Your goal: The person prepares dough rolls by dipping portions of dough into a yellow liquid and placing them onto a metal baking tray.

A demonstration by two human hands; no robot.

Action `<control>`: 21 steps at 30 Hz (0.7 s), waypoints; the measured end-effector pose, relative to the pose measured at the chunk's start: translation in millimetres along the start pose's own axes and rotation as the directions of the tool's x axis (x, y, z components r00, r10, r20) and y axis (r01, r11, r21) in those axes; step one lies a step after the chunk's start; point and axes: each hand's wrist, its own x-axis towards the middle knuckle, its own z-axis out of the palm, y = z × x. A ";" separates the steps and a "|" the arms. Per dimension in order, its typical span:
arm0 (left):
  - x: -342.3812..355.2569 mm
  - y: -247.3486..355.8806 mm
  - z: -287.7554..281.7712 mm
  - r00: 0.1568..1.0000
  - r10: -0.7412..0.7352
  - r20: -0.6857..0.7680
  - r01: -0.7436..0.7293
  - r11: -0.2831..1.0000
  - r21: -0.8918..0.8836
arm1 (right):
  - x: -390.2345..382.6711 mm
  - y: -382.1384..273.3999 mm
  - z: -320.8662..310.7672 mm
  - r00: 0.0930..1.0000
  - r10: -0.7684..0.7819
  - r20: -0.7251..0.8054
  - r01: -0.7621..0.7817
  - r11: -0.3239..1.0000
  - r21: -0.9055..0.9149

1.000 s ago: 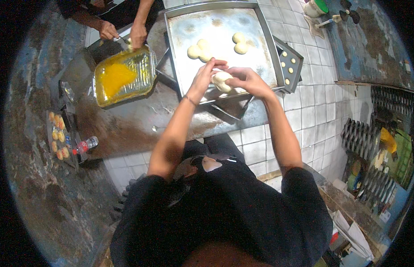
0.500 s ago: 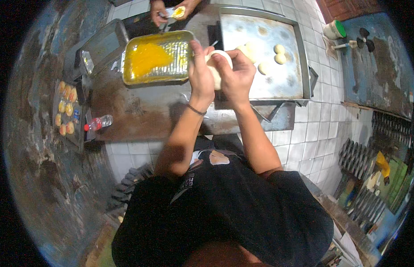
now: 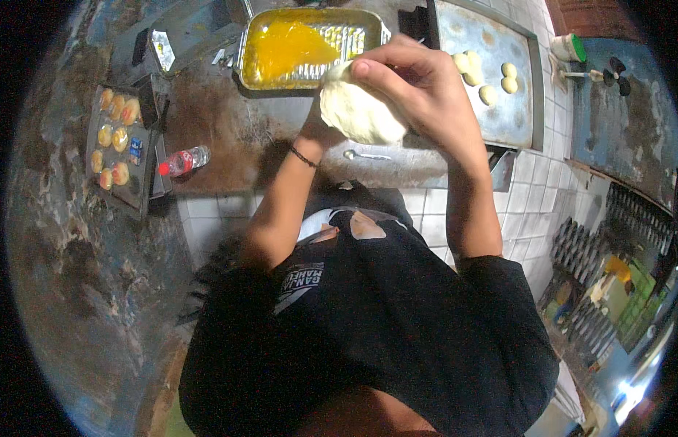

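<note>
Dough (image 3: 361,109), pale, soft-looking and flattened into a rough, lumpy round, is being held up on the wearer's side of a shallow rectangular dish (image 3: 357,36), overlapping the dish's near right corner from this viewpoint. The right hand (image 3: 430,87) is gripping the piece by its upper right edge: the thumb is lying across the facing side, and the other fingers are bending over behind, partly out of sight. The left hand (image 3: 318,130) is sitting behind the dough's left side; its fingers are hidden, so whether they are open or closed cannot be told.

Yellow mixture (image 3: 288,51) is covering the left part of the dish, while the ribbed bottom is showing at the right. Nearer the wearer than the dish, a metal spoon (image 3: 366,155) is lying on the worktable (image 3: 208,109). A clear bottle (image 3: 186,161) is resting on its side to the dish's lower left. To the dish's right, a metal tray (image 3: 514,116) is bearing small dough balls (image 3: 472,69).

Judging by the flattened form, the step in hand appears to be shaping the piece by hand. The next move seems to be calling for even support from both hands and light pressure, so the soft edge is neither tearing nor sagging.
</note>
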 end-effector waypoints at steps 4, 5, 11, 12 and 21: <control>-27.0 1.9 -16.9 0.991 0.051 0.121 -0.094 0.919 0.383 | -14.8 67.0 24.0 0.935 0.278 -0.219 -0.276 0.960 0.038; -29.6 8.7 -20.3 0.996 0.004 0.087 -0.040 0.908 0.417 | -26.4 107.5 33.9 0.952 0.231 -0.202 -0.262 0.954 -0.148; -70.0 2.4 -72.7 0.898 -0.249 -0.361 0.378 0.857 0.349 | -189.0 314.9 124.3 0.886 0.429 0.174 -0.115 0.568 -0.815; -92.0 -14.9 -98.9 0.904 -0.187 -0.384 0.344 0.852 0.395 | -206.5 314.1 127.5 0.901 0.370 0.225 -0.060 0.621 -0.781; -122.0 32.0 -161.3 0.676 -0.431 -0.598 0.471 0.876 -0.100 | -70.3 321.6 93.9 0.991 0.134 0.010 -0.107 0.835 -0.540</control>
